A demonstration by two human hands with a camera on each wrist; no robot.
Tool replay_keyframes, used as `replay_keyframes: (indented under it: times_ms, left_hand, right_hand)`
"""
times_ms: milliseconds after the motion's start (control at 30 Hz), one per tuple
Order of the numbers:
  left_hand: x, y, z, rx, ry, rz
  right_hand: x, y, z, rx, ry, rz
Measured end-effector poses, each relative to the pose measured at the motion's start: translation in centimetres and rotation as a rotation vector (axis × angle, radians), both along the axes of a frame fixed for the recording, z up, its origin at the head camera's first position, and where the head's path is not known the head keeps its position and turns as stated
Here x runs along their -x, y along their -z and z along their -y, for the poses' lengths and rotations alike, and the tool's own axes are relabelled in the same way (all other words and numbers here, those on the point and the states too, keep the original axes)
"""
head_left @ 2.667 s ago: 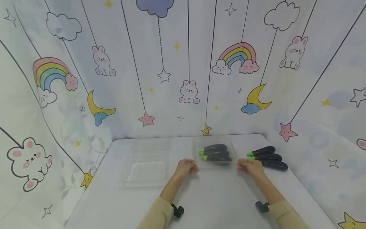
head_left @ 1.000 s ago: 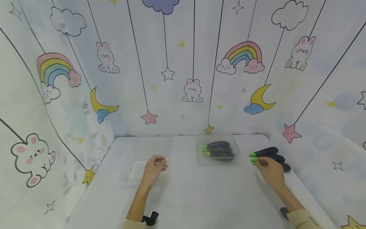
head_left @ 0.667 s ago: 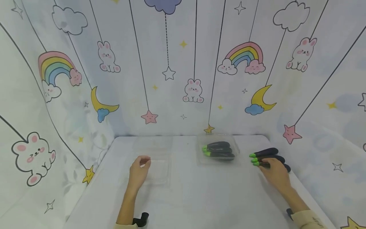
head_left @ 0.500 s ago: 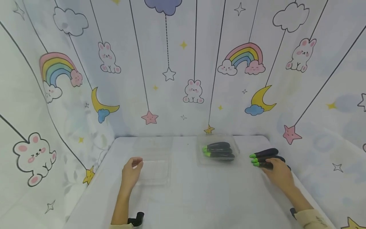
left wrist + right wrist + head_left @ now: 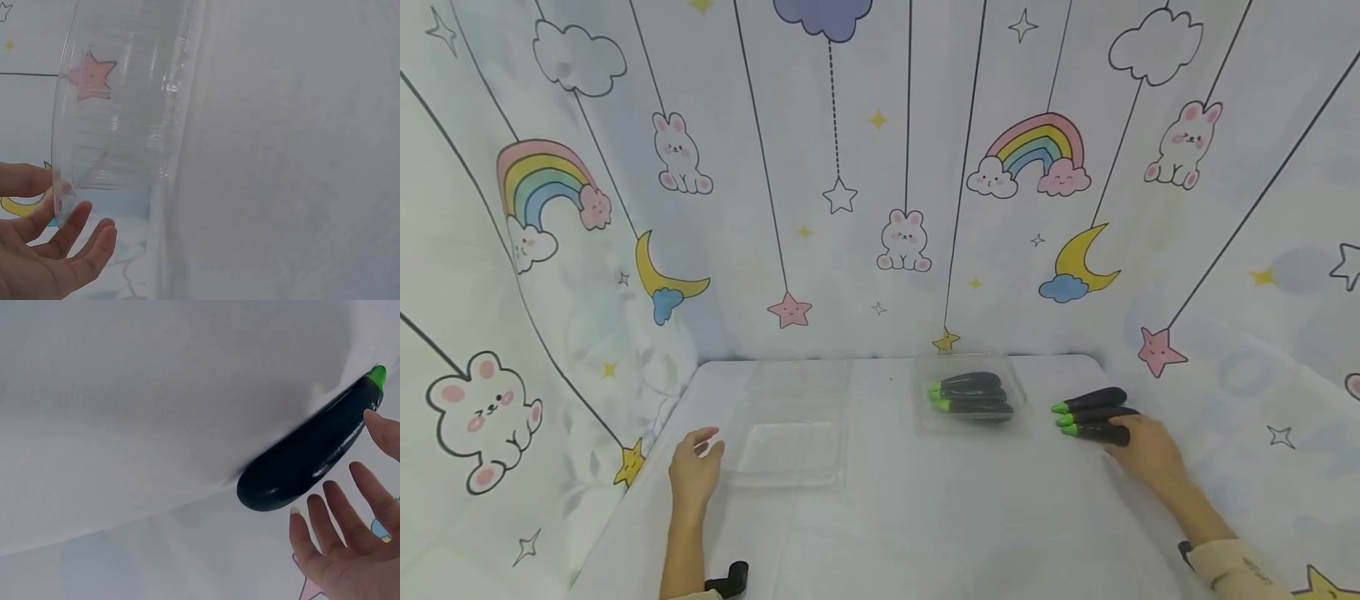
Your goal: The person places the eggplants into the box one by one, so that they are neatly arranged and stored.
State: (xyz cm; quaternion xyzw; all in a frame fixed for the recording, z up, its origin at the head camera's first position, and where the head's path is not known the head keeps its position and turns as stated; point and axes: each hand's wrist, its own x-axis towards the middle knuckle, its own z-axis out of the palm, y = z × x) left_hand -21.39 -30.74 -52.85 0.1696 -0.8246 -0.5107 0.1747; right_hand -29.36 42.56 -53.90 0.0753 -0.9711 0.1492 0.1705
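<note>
- Left hand [image 5: 696, 473]: loose, empty fingers just beside transparent container [image 5: 790, 454]
- Right hand [image 5: 1152, 460]: unclosed fingers at nearest eggplant [image 5: 1099, 432], two others [image 5: 1099, 398] behind
- Between: tub [image 5: 922, 412] holding eggplants [image 5: 977, 407]

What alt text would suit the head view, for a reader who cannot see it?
A person's right hand is at three dark, green-tipped eggplants on a white table; the left hand is beside a clear plastic container. Between them, a second container holds more eggplants. Behind is a cartoon backdrop.
</note>
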Motion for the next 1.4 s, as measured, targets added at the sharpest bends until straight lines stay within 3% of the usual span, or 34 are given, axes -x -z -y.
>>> replay_keyframes:
  times_ms: [233,600,867,1100,1400]
  left_hand:
    - [0.0,1.1,0.5,-0.122,0.049,0.065]
    - [0.5,1.2,0.3,-0.221,0.107,0.046]
    - [0.4,1.1,0.3,-0.222,0.119,0.078]
    - [0.1,1.0,0.3,-0.249,0.149,0.079]
    - [0.2,1.0,-0.2,-0.247,0.153,0.074]
  right_hand:
    - [0.4,-0.2,-0.6,-0.024,0.012,0.022]
    - [1.2,0.2,-1.5,-0.049,0.051,0.069]
    - [1.3,-0.2,-1.1,-0.024,0.058,0.135]
    - [0.6,-0.3,-0.9,0.016,0.055,0.124]
    - [0.1,-1.2,-0.2,0.061,0.05,0.051]
